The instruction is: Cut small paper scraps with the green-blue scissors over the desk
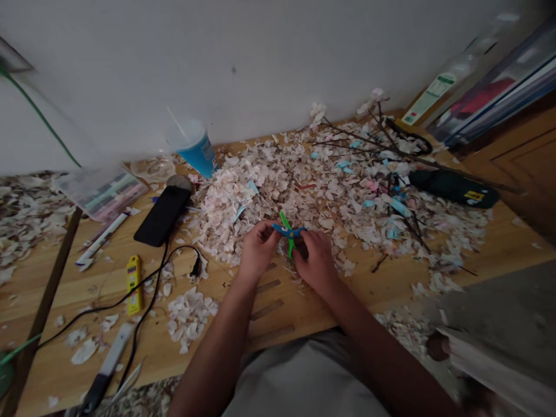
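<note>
A pair of small blue and green scissors (291, 234) is spread in a cross above the front edge of the petal heap. My right hand (316, 259) is closed round its handle side. The fingers of my left hand (258, 249) are curled together in a pinch at the tip of the blue blade. Whatever lies between those fingers is too small to make out. Just beyond both hands spreads a large heap of pale dried petals (260, 191), with light blue strips among them.
Left of the heap are a blue cup (200, 155), a black phone (161, 215), a clear plastic box (104, 194), a yellow cutter-like item (134, 284) and a black cable (93, 310). Rightward lie twigs (369, 139), a dark green pouch (454, 188) and a bottle (438, 92).
</note>
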`<state>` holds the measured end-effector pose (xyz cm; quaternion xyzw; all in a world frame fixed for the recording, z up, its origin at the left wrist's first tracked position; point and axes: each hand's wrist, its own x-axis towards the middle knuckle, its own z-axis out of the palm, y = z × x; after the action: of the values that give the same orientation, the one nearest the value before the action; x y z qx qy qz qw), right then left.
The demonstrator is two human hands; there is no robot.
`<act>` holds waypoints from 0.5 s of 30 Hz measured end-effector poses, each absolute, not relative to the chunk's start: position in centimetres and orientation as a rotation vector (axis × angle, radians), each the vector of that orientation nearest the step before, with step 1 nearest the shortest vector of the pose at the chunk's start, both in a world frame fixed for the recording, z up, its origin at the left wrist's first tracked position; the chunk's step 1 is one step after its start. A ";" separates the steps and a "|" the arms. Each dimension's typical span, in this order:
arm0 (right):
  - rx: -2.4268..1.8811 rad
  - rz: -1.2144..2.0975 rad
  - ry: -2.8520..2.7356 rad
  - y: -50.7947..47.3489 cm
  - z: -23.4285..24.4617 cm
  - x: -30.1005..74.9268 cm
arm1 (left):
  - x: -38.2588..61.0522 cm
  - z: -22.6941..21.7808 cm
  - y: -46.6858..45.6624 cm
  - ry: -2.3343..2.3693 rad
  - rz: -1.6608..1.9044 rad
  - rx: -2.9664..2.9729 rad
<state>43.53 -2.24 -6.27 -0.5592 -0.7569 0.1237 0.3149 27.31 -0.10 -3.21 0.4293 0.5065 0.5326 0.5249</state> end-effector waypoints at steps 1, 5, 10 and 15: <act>-1.473 0.320 -1.999 -2.2 -6.3 43.5 | 27.2 -3.2 -0.1 1.228 1.263 1.055; -1.469 0.320 -2.014 -2.2 -6.3 43.6 | 26.9 -3.2 -0.1 1.290 1.237 1.141; -1.469 0.317 -1.993 -2.2 -6.3 43.6 | 27.5 -3.2 -0.2 1.161 1.258 0.925; -1.473 0.306 -1.979 -2.3 -6.3 43.5 | 29.1 -3.2 -0.6 0.923 1.351 0.479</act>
<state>43.53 -2.25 -6.25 -0.5609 -0.7537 0.1167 0.3220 29.10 -0.58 -3.24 0.2117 0.4078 0.5966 0.6580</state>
